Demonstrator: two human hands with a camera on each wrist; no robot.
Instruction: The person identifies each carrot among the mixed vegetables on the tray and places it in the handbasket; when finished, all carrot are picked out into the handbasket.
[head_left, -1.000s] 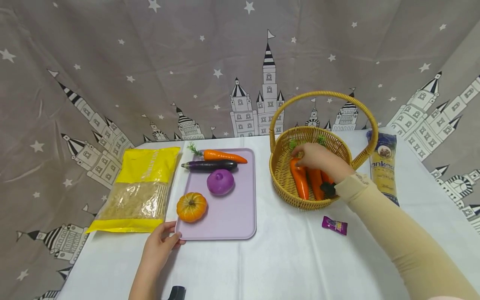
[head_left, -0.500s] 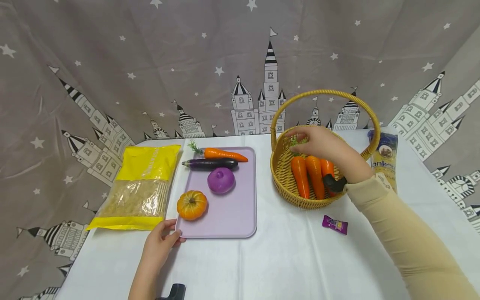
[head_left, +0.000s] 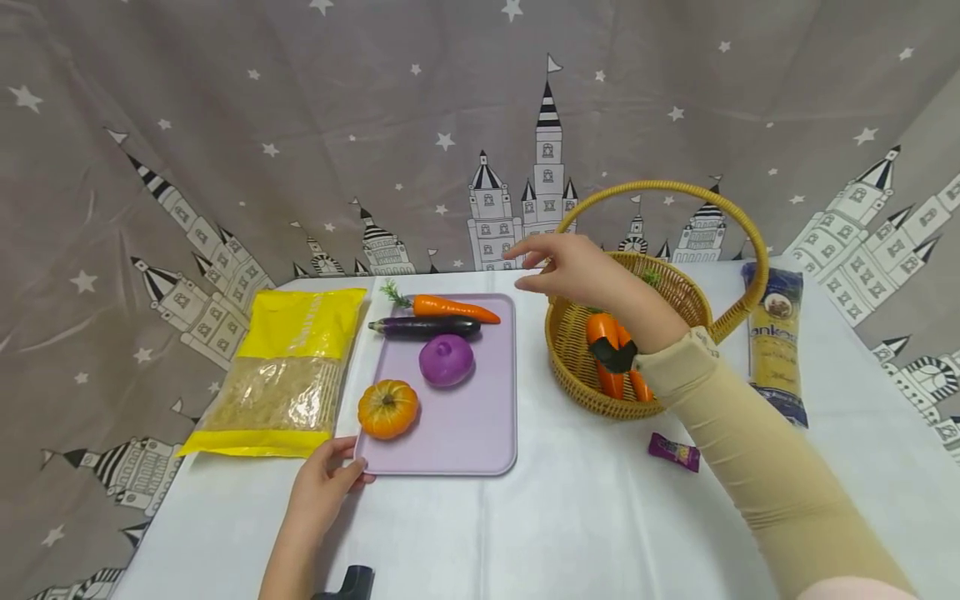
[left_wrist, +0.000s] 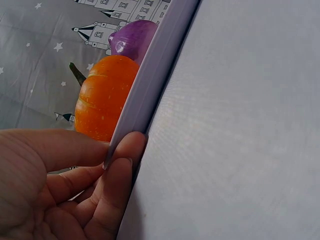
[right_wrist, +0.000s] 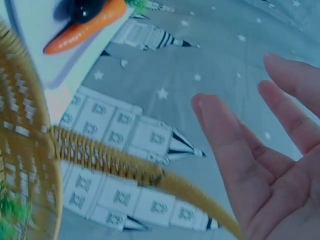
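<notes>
My left hand [head_left: 322, 483] pinches the near left corner of a lilac tray [head_left: 465, 433] between thumb and fingers, as the left wrist view confirms. On the tray lie a carrot [head_left: 457, 309], an eggplant [head_left: 427, 327], a purple onion [head_left: 446, 361] and a small orange pumpkin [head_left: 387, 409]. My right hand [head_left: 581, 267] hovers with nothing in it over the left rim of a wicker basket [head_left: 566, 379], fingers apart. Several carrots [head_left: 611, 379] lie inside the basket, partly hidden by the forearm and a black wrist mount. The basket's handle [right_wrist: 110, 155] passes near the hand in the right wrist view.
A yellow bag of pasta [head_left: 277, 375] lies left of the tray. Right of the basket lies a blue-ended pasta pack [head_left: 776, 342]. A small purple wrapped candy [head_left: 673, 452] sits in front of the basket. A grey castle-print curtain [head_left: 375, 125] hangs behind the table.
My right hand has lifted off the carrots in the basket and moved left to the basket's rim, empty. The left hand stays on the tray corner.
</notes>
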